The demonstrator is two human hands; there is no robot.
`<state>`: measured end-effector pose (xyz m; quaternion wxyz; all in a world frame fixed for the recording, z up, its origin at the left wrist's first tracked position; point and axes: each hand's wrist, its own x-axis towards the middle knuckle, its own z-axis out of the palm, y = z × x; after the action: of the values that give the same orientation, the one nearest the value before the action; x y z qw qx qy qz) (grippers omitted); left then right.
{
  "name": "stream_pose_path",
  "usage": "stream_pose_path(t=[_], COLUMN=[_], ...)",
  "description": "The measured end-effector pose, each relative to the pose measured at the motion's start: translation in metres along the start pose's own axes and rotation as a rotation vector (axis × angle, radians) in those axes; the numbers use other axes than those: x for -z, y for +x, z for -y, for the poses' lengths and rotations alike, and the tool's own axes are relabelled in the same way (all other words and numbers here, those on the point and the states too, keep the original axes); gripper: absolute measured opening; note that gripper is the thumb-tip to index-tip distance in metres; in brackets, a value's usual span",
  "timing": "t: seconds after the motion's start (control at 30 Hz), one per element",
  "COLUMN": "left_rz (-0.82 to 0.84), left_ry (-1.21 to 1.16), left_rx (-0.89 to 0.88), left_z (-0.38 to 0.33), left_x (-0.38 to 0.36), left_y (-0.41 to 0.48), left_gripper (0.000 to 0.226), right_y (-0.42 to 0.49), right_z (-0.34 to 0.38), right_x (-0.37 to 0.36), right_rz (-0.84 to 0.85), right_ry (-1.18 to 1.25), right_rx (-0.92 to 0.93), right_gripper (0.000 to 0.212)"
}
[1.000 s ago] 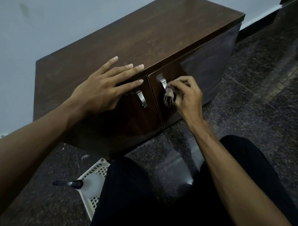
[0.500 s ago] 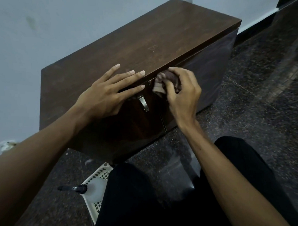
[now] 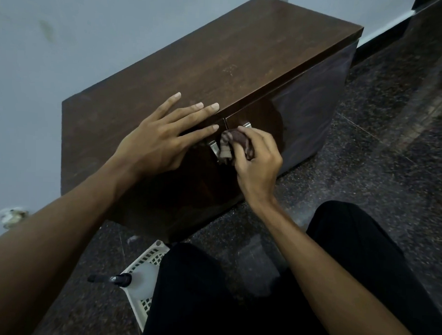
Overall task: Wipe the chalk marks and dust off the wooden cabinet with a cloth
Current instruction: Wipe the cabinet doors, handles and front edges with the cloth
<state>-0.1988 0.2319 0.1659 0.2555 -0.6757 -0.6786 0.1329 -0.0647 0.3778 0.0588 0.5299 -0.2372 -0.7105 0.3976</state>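
Left hand [image 3: 158, 140] flat, fingers spread, palm down on front edge of dark brown wooden cabinet [image 3: 218, 74]; right hand [image 3: 257, 161] curled tight round crumpled brown-and-beige cloth [image 3: 234, 146], pressed against door front between two silver metal handles [image 3: 214, 149].

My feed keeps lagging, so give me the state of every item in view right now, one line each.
Dark brown wooden cabinet: both doors shut, faint pale marks on top.
Left hand: open, flat on the cabinet's front edge.
Right hand: closed around the cloth.
Bunched brown and beige cloth: pressed against the door fronts by the metal handles.
White plastic lattice basket: on the floor, holding a spray bottle.
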Motion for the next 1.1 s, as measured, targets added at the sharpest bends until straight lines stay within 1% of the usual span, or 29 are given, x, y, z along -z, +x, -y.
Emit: stream_pose_path(t=[0.13, 0.2, 0.27, 0.33, 0.37, 0.4, 0.43, 0.5, 0.53, 0.57, 0.7, 0.83, 0.93, 1.0, 1.1], left_rz=[-0.032, -0.032, -0.025, -0.018, -0.018, -0.02, -0.019, -0.007, -0.001, 0.004, 0.001, -0.013, -0.023, -0.02, -0.004], left_ry=[0.009, 0.004, -0.004, -0.009, -0.009, -0.008, -0.006, 0.0, 0.003, 0.004, -0.01, -0.014, -0.01, -0.016, -0.034], left_rx=[-0.001, -0.001, -0.003, 0.0, 0.004, 0.009, 0.013, 0.015, 0.014, 0.012, 0.008, 0.011, 0.004, 0.002, -0.002], left_z=[0.001, 0.001, 0.001, 0.001, 0.0, -0.001, -0.001, -0.002, -0.002, -0.001, 0.0, -0.001, 0.0, 0.0, 0.0], left_x=[-0.003, -0.003, -0.002, -0.001, 0.0, 0.002, 0.002, 0.003, 0.003, 0.003, 0.003, 0.002, 0.001, 0.001, 0.003], left_y=[0.0, 0.0, 0.0, 0.0, 0.001, 0.001, 0.001, 0.001, 0.001, 0.001, 0.001, 0.001, 0.001, 0.002, 0.002], left_gripper=[0.054, 0.053, 0.051, 0.05, 0.049, 0.048, 0.047, 0.047, 0.047, 0.047, 0.048, 0.049, 0.05, 0.049, 0.046], right_y=[0.002, 0.005, 0.004, -0.007, -0.016, -0.025, -0.031, -0.036, -0.034, -0.032, -0.028, -0.028, -0.03, -0.033, -0.038], right_z=[0.019, 0.021, 0.016, 0.008, 0.001, -0.008, -0.017, -0.03, -0.034, -0.037, -0.027, -0.016, -0.012, -0.008, 0.0], right_x=[-0.006, -0.009, -0.009, -0.008, -0.008, -0.01, -0.012, -0.014, -0.014, -0.015, -0.019, -0.021, -0.019, -0.018, -0.019], right_rz=[-0.141, -0.197, -0.165, -0.068, -0.027, -0.012, -0.026, -0.11, -0.135, -0.143, -0.15, -0.193, -0.206, -0.21, -0.172], right_ry=[0.121, 0.154, 0.129, 0.064, 0.028, 0.011, 0.015, 0.171, 0.267, 0.327, 0.414, 0.545, 0.543, 0.542, 0.507], right_rx=[-0.282, -0.371, -0.35, -0.268, -0.272, -0.337, -0.466, -0.898, -1.055, -1.123, -1.099, -1.151, -1.114, -1.085, -1.047], right_gripper=[0.02, 0.019, 0.018, 0.016, 0.016, 0.016, 0.018, 0.017, 0.014, 0.012, 0.015, 0.017, 0.015, 0.019, 0.026])
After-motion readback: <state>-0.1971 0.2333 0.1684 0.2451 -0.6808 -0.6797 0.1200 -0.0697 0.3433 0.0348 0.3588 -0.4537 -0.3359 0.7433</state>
